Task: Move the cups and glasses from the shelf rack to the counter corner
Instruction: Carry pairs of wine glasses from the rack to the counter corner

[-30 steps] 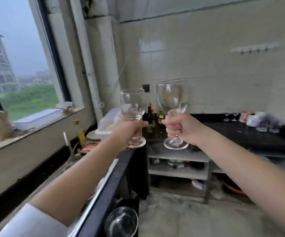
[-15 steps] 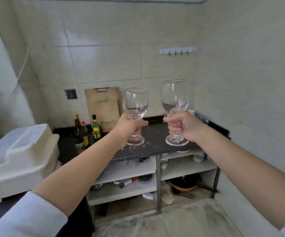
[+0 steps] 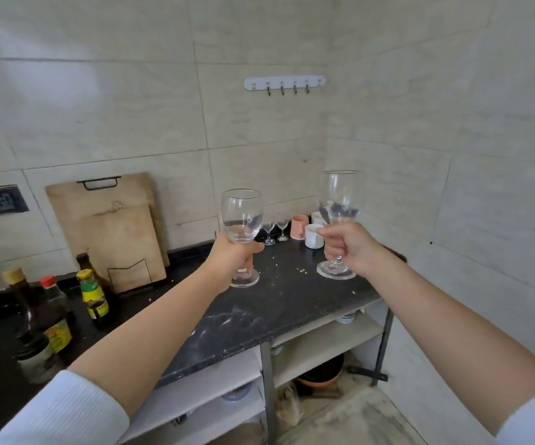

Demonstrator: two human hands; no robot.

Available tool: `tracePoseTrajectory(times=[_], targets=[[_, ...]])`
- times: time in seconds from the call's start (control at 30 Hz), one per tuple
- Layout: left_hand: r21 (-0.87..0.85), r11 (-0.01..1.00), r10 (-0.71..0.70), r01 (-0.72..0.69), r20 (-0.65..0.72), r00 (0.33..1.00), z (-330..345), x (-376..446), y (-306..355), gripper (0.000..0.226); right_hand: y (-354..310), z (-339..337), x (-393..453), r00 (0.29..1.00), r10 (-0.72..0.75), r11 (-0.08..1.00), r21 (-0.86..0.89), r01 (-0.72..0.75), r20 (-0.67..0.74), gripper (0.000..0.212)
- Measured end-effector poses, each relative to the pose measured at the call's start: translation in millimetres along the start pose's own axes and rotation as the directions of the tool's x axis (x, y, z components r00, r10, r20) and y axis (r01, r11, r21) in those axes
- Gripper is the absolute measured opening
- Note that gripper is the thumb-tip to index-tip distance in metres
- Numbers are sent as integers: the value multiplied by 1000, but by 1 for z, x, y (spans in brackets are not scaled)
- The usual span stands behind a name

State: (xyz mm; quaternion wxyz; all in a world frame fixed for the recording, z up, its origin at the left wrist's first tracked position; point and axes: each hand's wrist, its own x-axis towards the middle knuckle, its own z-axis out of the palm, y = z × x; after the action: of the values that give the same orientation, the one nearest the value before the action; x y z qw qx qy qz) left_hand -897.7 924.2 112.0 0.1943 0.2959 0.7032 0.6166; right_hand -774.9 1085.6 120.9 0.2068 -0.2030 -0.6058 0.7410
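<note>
From the head camera, the left hand (image 3: 239,255) is wrapped around the stem of a left wine glass (image 3: 241,226), held upright above the black counter (image 3: 269,313). The right hand (image 3: 348,248) grasps the stem of a right wine glass (image 3: 340,216), also upright over the counter. In the counter's far corner stand two small stemmed glasses (image 3: 275,231), a pink cup (image 3: 299,227) and a white mug (image 3: 313,236), close together by the tiled wall

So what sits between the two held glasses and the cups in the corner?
Head view: bare black counter with scattered crumbs; two small stemmed glasses stand left of the cups.
</note>
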Motion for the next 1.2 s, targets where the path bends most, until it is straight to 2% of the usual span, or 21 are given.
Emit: tracePoseTrajectory(times=[0.17,0.27,0.37,0.5,0.57,0.6,0.67,0.73,0.77,0.83,0.9,0.93,1.07,1.2], targets=[[-30,999,-16,17,25,1000,14,81,-26,43,9,-30,85,992,-11,998,57,19,-124,40],[-65,997,31,-31,-1,1000,24,127,-30,21,6,-47,137,988,-30,998,47,38,-153,36],[-180,983,28,-43,-86,996,41,179,-35,39,-1,-59,190,992,-17,996,89,28,-128,22],[-363,932,0,-22,-59,998,57,228,-48,25,-1,-68,239,992,-59,990,123,73,-115,15],[-311,950,-43,24,-53,998,64,254,-56,21,5,-75,262,989,-62,982,168,84,-135,20],[-259,965,-56,36,-70,996,68,270,-62,20,11,-82,276,987,-44,978,196,74,-154,30],[-31,999,-49,45,-166,985,74,296,-74,23,21,-92,297,986,8,974,227,30,-166,44],[175,982,-28,69,-226,974,85,322,-88,54,30,-101,322,989,52,982,186,-25,-142,45],[203,976,-24,75,-241,970,89,336,-96,67,33,-104,335,989,67,988,148,-46,-134,45],[207,975,-21,81,-274,961,94,365,-109,79,39,-111,363,987,85,991,111,-71,-133,39],[208,971,-49,119,-312,949,97,396,-124,81,45,-116,394,991,92,991,108,-81,-98,21],[240,960,-60,140,-315,947,97,408,-130,79,48,-117,406,992,99,991,100,-91,-82,19],[448,872,-84,197,-259,962,101,463,-159,71,67,-121,470,989,129,991,52,-126,-77,35],[529,825,-47,200,-289,956,111,503,-185,68,93,-124,517,987,131,991,-22,-133,-94,50]])
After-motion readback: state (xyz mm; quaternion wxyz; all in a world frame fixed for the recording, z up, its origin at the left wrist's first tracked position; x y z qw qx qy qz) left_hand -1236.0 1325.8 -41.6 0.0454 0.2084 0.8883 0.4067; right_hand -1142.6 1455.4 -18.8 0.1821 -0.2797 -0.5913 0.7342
